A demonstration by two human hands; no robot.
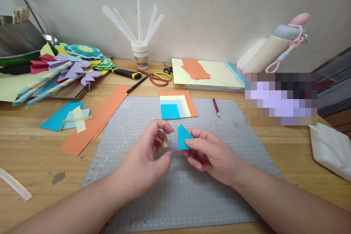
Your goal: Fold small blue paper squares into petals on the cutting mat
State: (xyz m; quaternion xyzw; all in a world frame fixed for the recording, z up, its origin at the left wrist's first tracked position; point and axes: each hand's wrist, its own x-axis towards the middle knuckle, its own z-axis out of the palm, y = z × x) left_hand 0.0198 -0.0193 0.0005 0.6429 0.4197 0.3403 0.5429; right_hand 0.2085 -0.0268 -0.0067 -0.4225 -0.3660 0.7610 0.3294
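A small folded piece of blue paper (182,138) is pinched between the thumb and fingers of my right hand (210,150). It has a pointed top and a slanted edge. My left hand (153,150) is just left of it, with curled fingers and thumb apart, not touching the paper. Both hands hover over the grey cutting mat (175,197). Beyond them on the mat lies a stack of square papers (192,108) in orange, cream, light blue and bright blue, graded in size. A dark red pencil (216,108) lies to its right.
Orange strips (93,124) and blue scraps (63,115) lie left. Behind are a utility knife (126,73), a black pen (137,84), scissors (160,77), a paper cup (140,58) of white strips and a paper pile (219,73). Paper flowers (74,62) lie back left; a bottle (271,51) stands right.
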